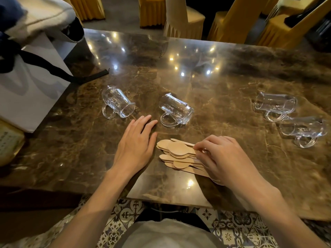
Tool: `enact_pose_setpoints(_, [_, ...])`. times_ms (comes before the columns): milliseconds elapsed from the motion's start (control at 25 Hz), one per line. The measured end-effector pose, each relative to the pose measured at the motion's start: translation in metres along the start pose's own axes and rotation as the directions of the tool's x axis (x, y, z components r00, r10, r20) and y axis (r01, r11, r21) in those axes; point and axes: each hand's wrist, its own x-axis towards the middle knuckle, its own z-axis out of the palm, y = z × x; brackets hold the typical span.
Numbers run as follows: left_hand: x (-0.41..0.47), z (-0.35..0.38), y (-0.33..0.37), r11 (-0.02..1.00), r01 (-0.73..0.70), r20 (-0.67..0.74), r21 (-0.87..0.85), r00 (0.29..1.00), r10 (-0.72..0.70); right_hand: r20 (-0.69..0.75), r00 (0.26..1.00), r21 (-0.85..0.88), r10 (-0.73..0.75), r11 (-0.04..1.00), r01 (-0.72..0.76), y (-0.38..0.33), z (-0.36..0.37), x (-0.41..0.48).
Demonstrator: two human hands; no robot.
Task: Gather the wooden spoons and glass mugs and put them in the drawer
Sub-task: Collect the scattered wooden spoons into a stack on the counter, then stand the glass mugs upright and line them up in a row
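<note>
A pile of several flat wooden spoons lies on the brown marble table, bowls pointing left. My right hand rests on the handles, its fingertips pinching them. My left hand lies flat and open on the table just left of the pile, holding nothing. Several glass mugs lie on their sides: one at left, one in the middle, two at right. No drawer is in view.
A white paper bag with a black ribbon stands at the table's left, with folded cloth on top. A gold box sits at the left edge. Yellow-covered chairs stand beyond the far edge. Patterned floor tiles show below the near edge.
</note>
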Motion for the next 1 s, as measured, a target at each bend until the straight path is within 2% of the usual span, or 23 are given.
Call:
enact_pose_setpoints(360, [0.000, 0.004, -0.003, 1.000, -0.015, -0.017, 0.005, 1.000, 0.015, 0.057, 0.998, 0.010, 0.021, 1.000, -0.022, -0.004, -0.010, -0.001])
enact_pose_setpoints(520, [0.000, 0.006, -0.006, 1.000, -0.023, -0.029, 0.004, 0.999, 0.023, 0.045, 0.999, 0.005, 0.026, 1.000, -0.026, -0.010, -0.021, 0.003])
enact_pose_setpoints(640, [0.000, 0.007, -0.008, 1.000, -0.029, -0.042, 0.007, 0.999, 0.029, -0.028, 0.999, -0.006, 0.018, 1.000, -0.018, -0.023, -0.029, 0.019])
enact_pose_setpoints(760, [0.000, 0.008, -0.008, 0.999, -0.036, -0.047, 0.004, 0.998, 0.036, -0.091, 0.996, -0.130, -0.013, 0.991, 0.001, -0.043, -0.027, 0.051])
enact_pose_setpoints(880, [-0.002, 0.004, -0.009, 0.997, -0.050, -0.051, -0.062, 0.998, 0.047, -0.027, 0.996, -0.319, -0.083, 0.945, 0.070, -0.068, -0.011, 0.084])
enact_pose_setpoints(1000, [-0.007, -0.005, -0.014, 0.984, -0.057, -0.090, -0.167, 0.995, 0.042, 0.039, 0.997, -0.367, -0.064, 0.927, 0.074, -0.079, 0.000, 0.106])
